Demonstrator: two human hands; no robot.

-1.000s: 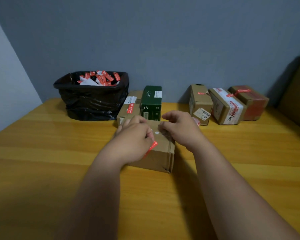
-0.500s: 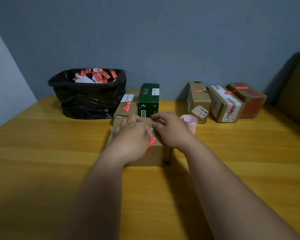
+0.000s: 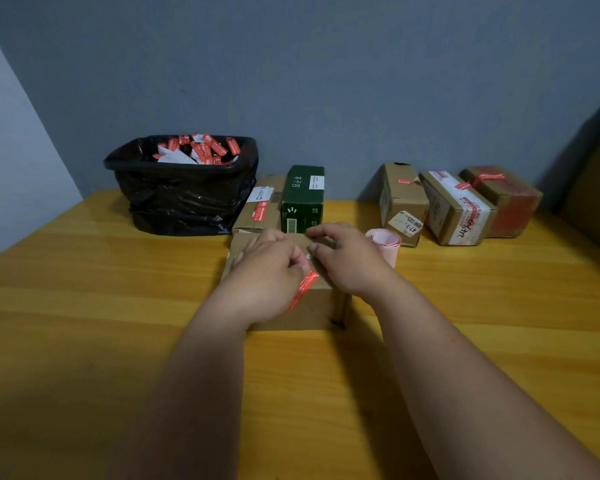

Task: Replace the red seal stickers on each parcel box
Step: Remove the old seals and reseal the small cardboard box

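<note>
Fingers (image 3: 300,261) of our left hand (image 3: 267,271) pinch a red seal sticker (image 3: 303,289) over the parcel box (image 3: 312,306).

Over the last second we have drawn the box nearer and squarer to us on the tabletop (image 3: 84,306), and the sticker's free end now hangs down the near face while its upper end sits at the top edge. Our right hand (image 3: 347,261) rests on the lid, thumb and forefinger bent close together at the seam; we cannot tell whether they grip anything. A pink sticker roll (image 3: 385,244) has come into view just beyond that hand. We judge this to be a fresh seal being laid; pressing it flat is next. More boxes (image 3: 454,209) wait by the wall, and spent seals fill the black bin (image 3: 184,188).
</note>
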